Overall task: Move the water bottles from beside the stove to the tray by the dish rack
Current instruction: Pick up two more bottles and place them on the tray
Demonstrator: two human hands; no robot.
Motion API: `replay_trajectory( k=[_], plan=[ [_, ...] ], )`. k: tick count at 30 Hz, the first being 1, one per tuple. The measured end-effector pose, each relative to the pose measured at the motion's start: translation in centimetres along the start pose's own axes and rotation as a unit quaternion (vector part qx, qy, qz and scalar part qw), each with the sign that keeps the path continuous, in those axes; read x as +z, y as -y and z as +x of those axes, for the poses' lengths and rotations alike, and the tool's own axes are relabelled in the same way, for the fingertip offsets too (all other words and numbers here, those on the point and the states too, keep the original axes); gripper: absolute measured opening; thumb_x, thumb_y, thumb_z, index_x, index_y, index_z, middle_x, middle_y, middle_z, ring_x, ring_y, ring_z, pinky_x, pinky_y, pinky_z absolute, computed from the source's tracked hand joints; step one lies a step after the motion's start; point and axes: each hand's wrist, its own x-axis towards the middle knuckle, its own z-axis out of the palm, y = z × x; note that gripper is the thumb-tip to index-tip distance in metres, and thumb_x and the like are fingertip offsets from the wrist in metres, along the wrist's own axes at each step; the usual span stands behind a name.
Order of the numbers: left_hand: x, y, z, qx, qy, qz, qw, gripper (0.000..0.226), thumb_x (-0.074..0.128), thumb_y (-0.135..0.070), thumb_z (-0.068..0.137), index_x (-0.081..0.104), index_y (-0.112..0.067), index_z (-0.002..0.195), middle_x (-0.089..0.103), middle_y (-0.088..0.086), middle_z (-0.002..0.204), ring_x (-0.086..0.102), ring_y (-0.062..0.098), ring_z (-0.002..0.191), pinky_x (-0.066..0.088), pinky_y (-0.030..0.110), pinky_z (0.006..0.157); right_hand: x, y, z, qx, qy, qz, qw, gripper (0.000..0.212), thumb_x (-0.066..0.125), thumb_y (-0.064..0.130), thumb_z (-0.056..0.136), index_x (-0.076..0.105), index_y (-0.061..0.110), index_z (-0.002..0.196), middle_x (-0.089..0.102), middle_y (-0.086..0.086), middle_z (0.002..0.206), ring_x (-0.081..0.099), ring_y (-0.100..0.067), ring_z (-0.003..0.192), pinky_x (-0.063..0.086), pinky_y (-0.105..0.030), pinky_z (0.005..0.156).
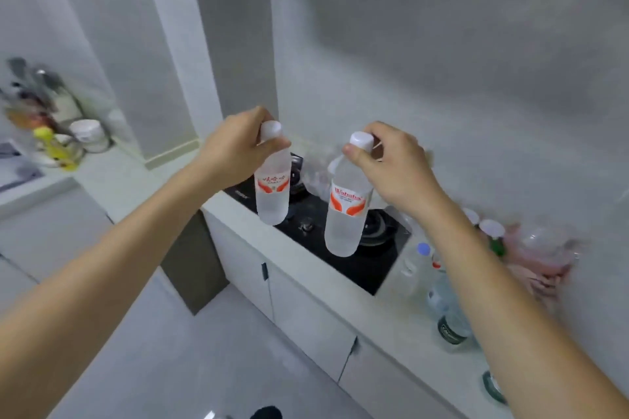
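the left hand held one bottle by its neck, and the right hand held a second bottle the same way, to its right. both bottles hung upright in the air above the stove, which was set into the counter. right of the stove, more bottles stood on the counter. far left, a cluster of utensils and jars sat on a separate counter stretch.

2 bottles: clear smooth plastic, glossy printed labels, matt white plastic caps. Stove: glossy black glass top, dark metal burners. Counter: smooth pale stone-like finish, slight sheen. Wall: matt grey. Floor: glossy pale tile. Other bottles by stove: clear plastic; blurred.
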Motion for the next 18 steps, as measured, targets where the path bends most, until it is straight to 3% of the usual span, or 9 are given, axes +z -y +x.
replay_trajectory(
  k=[4,6,13,18],
  plan=[
    [-6.7,5.5,-4.8,-0.071,-0.039,0.028,0.996,0.036,0.067,-0.050,0.094,0.058,-0.017,0.105,0.058,-0.007,0.083,0.060,0.022,0.074,0.052,0.041,0.060,6.7,6.6,1.5,-0.053,0.066,0.048,0.995,0.022,0.069,0.047,0.095,0.062,0.026,0.094,0.065,0.012,0.090,0.064,-0.013,0.087,0.053,-0.038,0.073],
    [-10.1,8.4,-7.3,-0.104,-0.058,0.040,0.992,0.035,0.069,-0.051,0.093,0.058,-0.019,0.104,0.057,-0.007,0.083,0.058,0.016,0.070,0.049,0.036,0.056,10.2,10.3,2.1,-0.075,0.094,0.067,0.990,0.023,0.068,0.048,0.095,0.064,0.026,0.099,0.067,0.011,0.096,0.065,-0.015,0.091,0.056,-0.041,0.077],
    [-21.3,20.7,-17.5,-0.195,-0.092,0.077,0.973,0.037,0.071,-0.051,0.091,0.058,-0.018,0.096,0.059,0.001,0.087,0.061,0.025,0.079,0.059,0.054,0.071,24.5,24.5,1.8,-0.161,0.173,0.090,0.968,0.028,0.063,0.051,0.097,0.063,0.024,0.104,0.067,0.008,0.099,0.064,-0.015,0.092,0.058,-0.045,0.080],
    [-29.0,29.4,-24.8,-0.244,-0.140,0.058,0.958,0.037,0.075,-0.057,0.084,0.061,-0.024,0.094,0.059,-0.004,0.084,0.062,0.022,0.075,0.060,0.052,0.064,35.7,35.3,0.3,-0.198,0.221,0.128,0.946,0.023,0.066,0.048,0.097,0.064,0.025,0.099,0.068,0.007,0.095,0.064,-0.016,0.090,0.057,-0.047,0.078]
  ],
)
